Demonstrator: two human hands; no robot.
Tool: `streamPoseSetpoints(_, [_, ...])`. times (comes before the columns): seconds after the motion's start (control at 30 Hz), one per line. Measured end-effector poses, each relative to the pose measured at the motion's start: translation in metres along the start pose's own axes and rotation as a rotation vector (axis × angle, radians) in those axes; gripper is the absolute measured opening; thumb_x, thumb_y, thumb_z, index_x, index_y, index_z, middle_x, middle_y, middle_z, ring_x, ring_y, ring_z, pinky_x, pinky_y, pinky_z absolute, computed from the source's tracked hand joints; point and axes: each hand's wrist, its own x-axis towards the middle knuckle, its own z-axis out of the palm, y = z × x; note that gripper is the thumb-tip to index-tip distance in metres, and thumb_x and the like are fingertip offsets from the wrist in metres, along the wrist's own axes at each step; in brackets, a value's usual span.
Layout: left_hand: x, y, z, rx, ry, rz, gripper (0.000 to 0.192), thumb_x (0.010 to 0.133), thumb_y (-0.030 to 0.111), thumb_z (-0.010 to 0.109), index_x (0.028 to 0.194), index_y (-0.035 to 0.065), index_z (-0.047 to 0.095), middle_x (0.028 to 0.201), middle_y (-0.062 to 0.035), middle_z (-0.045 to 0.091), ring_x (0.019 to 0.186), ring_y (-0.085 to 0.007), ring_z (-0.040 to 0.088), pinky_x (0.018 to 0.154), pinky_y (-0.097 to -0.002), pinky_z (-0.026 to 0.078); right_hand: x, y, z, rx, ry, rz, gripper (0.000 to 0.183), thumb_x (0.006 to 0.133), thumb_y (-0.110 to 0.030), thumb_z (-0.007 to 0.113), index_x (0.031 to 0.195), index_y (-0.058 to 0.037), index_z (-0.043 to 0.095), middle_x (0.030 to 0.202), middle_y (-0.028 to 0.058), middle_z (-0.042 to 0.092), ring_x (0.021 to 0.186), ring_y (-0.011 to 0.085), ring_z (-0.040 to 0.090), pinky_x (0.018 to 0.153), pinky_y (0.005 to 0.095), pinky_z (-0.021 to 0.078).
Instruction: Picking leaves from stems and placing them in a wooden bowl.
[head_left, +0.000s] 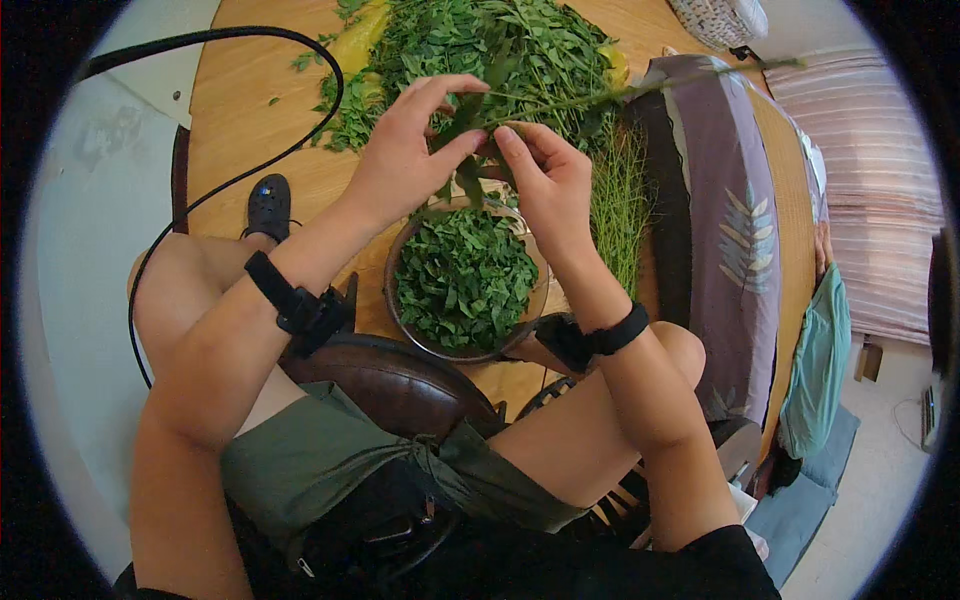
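Note:
Both hands are raised above a round metal-rimmed bowl (392, 289) holding loose green leaves (465, 277). My left hand (409, 146) pinches green leaves between thumb and fingers. Close beside it, my right hand (551, 176) grips a long leafy green stem (577, 101) near its leaves, and the stem's thin end reaches out to the upper right. A large heap of leafy stems (480, 45) lies on the wooden floor beyond the hands, partly over yellow plastic (360, 45). Thin bare stems (622, 210) form a pile to the right of the bowl.
A bed with a patterned purple cover (720, 225) stands at the right, with a green cloth (817, 367) beside it. A brown round seat (397, 375) is between the legs. A black cable (341, 82) loops at the left. A woven basket (712, 22) stands at the upper right.

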Motion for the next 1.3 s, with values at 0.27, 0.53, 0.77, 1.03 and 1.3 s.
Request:
streamPoseSetpoints(0.27, [0.008, -0.005, -0.009, -0.441, -0.176, -0.251, 0.052, 0.087, 0.004, 0.065, 0.132, 0.011, 0.04, 0.098, -0.0041, 0.062, 0.09, -0.0103, 0.059, 0.076, -0.0208, 0.046, 0.0, -0.001, -0.006, -0.06, 0.018, 0.049, 0.023, 0.094, -0.015, 0.06, 0.103, 0.0057, 0.064, 0.086, 0.0057, 0.068, 0.074, 0.0073, 0.062, 0.064, 0.0233, 0.0529])
streamPoseSetpoints(0.53, [0.004, 0.001, -0.009, -0.342, 0.09, -0.221, 0.055, 0.082, -0.007, 0.058, 0.13, 0.0104, 0.04, 0.113, -0.0099, 0.051, 0.095, -0.0154, 0.059, 0.079, -0.0265, 0.049, 0.0, 0.001, -0.004, -0.05, 0.055, 0.043, 0.023, 0.093, -0.018, 0.062, 0.099, 0.0035, 0.066, 0.08, 0.0017, 0.067, 0.068, 0.0039, 0.057, 0.06, 0.0195, 0.0452])
streamPoseSetpoints(0.77, [-0.003, -0.011, -0.009, 0.27, -0.053, 0.134, 0.02, 0.07, -0.002, 0.06, 0.089, 0.0057, 0.061, 0.106, -0.0116, 0.055, 0.105, -0.0326, 0.053, 0.089, -0.0384, 0.043, 0.0, 0.005, -0.003, 0.002, 0.067, 0.086, 0.023, 0.092, -0.018, 0.063, 0.099, 0.0035, 0.066, 0.082, 0.0013, 0.067, 0.07, 0.0041, 0.057, 0.062, 0.0199, 0.0454])
streamPoseSetpoints(1.03, [-0.001, -0.001, -0.007, 0.186, -0.083, 0.096, 0.016, 0.082, 0.018, 0.066, 0.093, 0.0066, 0.065, 0.08, -0.0096, 0.064, 0.082, -0.0259, 0.061, 0.075, -0.037, 0.048, -0.002, 0.0, -0.002, 0.041, 0.058, 0.162, 0.021, 0.092, -0.017, 0.062, 0.103, 0.0013, 0.065, 0.083, 0.0028, 0.067, 0.07, 0.0081, 0.063, 0.054, 0.0224, 0.052])
streamPoseSetpoints(1.3, [-0.001, -0.004, -0.006, 0.112, -0.177, -0.002, 0.022, 0.082, 0.022, 0.069, 0.097, 0.0061, 0.063, 0.08, -0.0099, 0.064, 0.079, -0.0255, 0.06, 0.072, -0.0361, 0.047, 0.002, 0.002, -0.008, -0.272, 0.088, -0.106, 0.02, 0.087, -0.013, 0.067, 0.101, 0.0015, 0.064, 0.084, 0.009, 0.069, 0.069, 0.011, 0.064, 0.06, 0.0251, 0.0511])
